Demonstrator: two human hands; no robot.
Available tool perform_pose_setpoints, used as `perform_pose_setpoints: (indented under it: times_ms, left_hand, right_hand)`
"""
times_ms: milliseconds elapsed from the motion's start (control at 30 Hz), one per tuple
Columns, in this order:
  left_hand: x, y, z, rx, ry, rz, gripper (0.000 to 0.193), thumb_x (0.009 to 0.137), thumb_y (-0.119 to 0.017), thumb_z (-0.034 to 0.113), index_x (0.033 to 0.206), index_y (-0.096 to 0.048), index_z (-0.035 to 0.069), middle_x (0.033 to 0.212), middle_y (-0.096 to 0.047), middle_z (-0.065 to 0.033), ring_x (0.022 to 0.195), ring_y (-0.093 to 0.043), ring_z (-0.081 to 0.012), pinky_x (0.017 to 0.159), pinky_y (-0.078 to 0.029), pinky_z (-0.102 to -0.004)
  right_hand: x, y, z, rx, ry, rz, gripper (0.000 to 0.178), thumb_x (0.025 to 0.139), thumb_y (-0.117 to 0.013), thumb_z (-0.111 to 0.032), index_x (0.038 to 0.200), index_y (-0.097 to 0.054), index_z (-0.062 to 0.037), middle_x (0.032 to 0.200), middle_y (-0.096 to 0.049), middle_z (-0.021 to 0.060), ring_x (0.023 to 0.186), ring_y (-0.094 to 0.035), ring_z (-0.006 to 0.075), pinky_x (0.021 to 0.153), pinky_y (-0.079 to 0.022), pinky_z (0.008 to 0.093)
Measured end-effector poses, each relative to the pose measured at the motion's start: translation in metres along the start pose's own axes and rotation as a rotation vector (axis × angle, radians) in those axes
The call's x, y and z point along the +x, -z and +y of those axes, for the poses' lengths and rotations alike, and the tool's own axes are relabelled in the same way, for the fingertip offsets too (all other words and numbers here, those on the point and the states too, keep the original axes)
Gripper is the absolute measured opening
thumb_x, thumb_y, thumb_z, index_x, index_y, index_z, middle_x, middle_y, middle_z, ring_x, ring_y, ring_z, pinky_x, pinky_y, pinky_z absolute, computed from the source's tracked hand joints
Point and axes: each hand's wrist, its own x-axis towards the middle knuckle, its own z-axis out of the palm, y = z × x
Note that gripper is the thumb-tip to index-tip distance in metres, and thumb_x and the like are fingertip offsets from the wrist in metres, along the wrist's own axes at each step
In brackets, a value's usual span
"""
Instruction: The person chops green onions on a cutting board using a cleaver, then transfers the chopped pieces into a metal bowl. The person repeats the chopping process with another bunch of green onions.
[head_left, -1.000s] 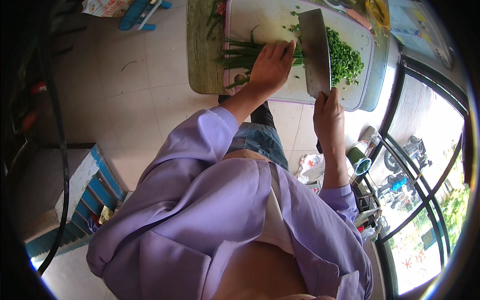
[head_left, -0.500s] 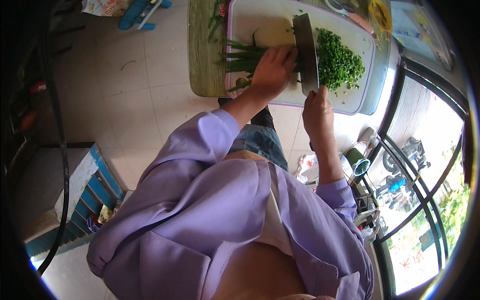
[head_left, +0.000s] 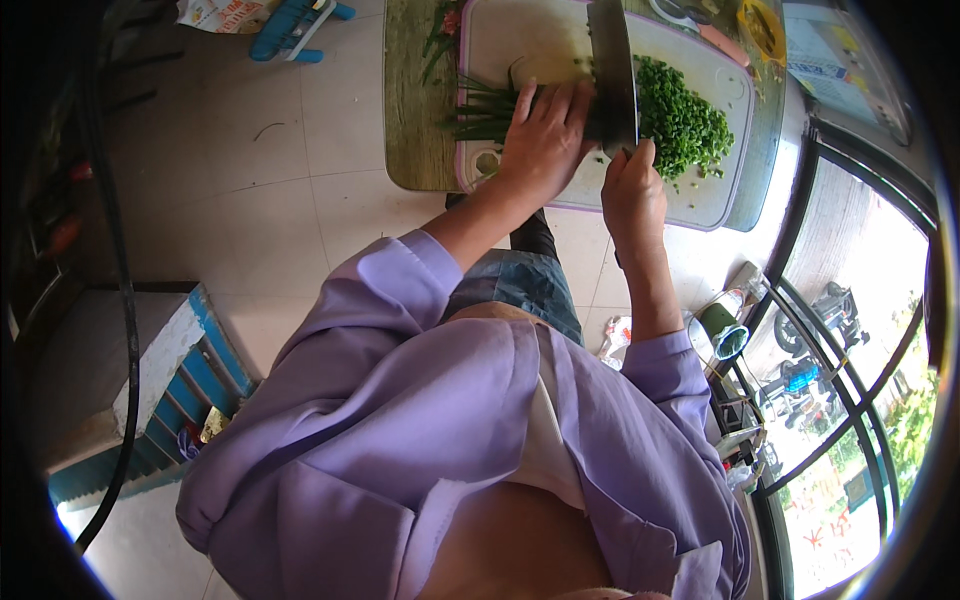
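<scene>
Pale floor tiles (head_left: 200, 170) fill the left of the view; a green-topped counter (head_left: 410, 120) stands at the upper middle, beside a dark-framed glass door (head_left: 850, 330) on the right.

Counter: carries a white cutting board (head_left: 700, 195) with a pinkish rim. The board overhangs the counter edge toward the person.

Greens: a bundle of long green stalks (head_left: 475, 110) lies across the board, running left to right, its left ends reaching past the board's rim over the counter. A heap of chopped greens (head_left: 680, 125) lies on the right half of the board, just beside the blade.

Left hand (head_left: 545, 140): lies palm down on the stalks, fingers (head_left: 560, 100) pressed together and pointing toward the blade, holding the bundle flat to the board. Fingertips touch or nearly touch the blade's flat; exact contact cannot be told.

Right hand (head_left: 632, 190): fingers curled tight around the handle of a broad cleaver (head_left: 612, 70). The handle itself is hidden inside the grip. Blade stands upright on its edge, between the uncut stalks and the chopped heap.

Surroundings: a blue plastic stool (head_left: 295, 20) lies on the floor at top left. A blue-and-white step (head_left: 170, 370) shows at lower left. A green cup (head_left: 722, 330) stands near the door. The person wears a lilac shirt (head_left: 420, 440), sleeves pushed up the forearms.
</scene>
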Motion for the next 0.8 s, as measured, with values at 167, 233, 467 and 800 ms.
perform_pose_setpoints:
  times_ms: [167, 233, 467, 800]
  left_hand:
    - [-0.015, -0.007, -0.017, 0.04, -0.092, -0.011, 0.058, 0.076, -0.064, 0.025, 0.124, -0.043, 0.0, 0.12, -0.044, -0.0135, 0.119, -0.039, -0.0265, 0.105, -0.024, -0.0444]
    - [-0.015, -0.015, -0.021, 0.06, -0.109, 0.043, 0.051, 0.078, -0.06, 0.02, 0.123, -0.045, 0.001, 0.12, -0.044, -0.013, 0.119, -0.04, -0.0264, 0.105, -0.027, -0.0432]
    - [-0.015, -0.022, -0.025, 0.093, -0.123, 0.053, 0.047, 0.08, -0.054, 0.017, 0.124, -0.046, 0.003, 0.119, -0.045, -0.0122, 0.117, -0.041, -0.0261, 0.103, -0.03, -0.0389]
    - [-0.013, -0.02, -0.023, -0.035, -0.08, 0.093, 0.044, 0.082, -0.056, 0.019, 0.124, -0.047, 0.008, 0.115, -0.046, -0.0098, 0.11, -0.043, -0.0271, 0.096, -0.037, -0.0374]
  right_hand:
    - [0.001, 0.0, 0.002, 0.013, 0.003, 0.008, 0.018, 0.087, -0.048, -0.016, 0.09, -0.037, -0.0028, 0.06, -0.058, 0.0221, 0.058, -0.058, 0.0423, 0.052, -0.046, 0.051]
    - [0.001, 0.001, 0.002, 0.023, -0.002, -0.002, 0.018, 0.088, -0.048, -0.017, 0.09, -0.037, -0.0028, 0.061, -0.058, 0.0227, 0.059, -0.057, 0.0429, 0.053, -0.046, 0.0513]
    - [0.004, 0.009, 0.01, 0.081, 0.01, -0.028, 0.017, 0.088, -0.046, -0.017, 0.089, -0.037, -0.0022, 0.064, -0.057, 0.0255, 0.063, -0.057, 0.045, 0.055, -0.045, 0.0525]
    - [-0.024, 0.041, 0.002, 0.108, 0.042, -0.017, 0.015, 0.09, -0.045, -0.013, 0.088, -0.037, -0.0009, 0.062, -0.055, 0.0269, 0.06, -0.055, 0.0459, 0.051, -0.043, 0.0511]
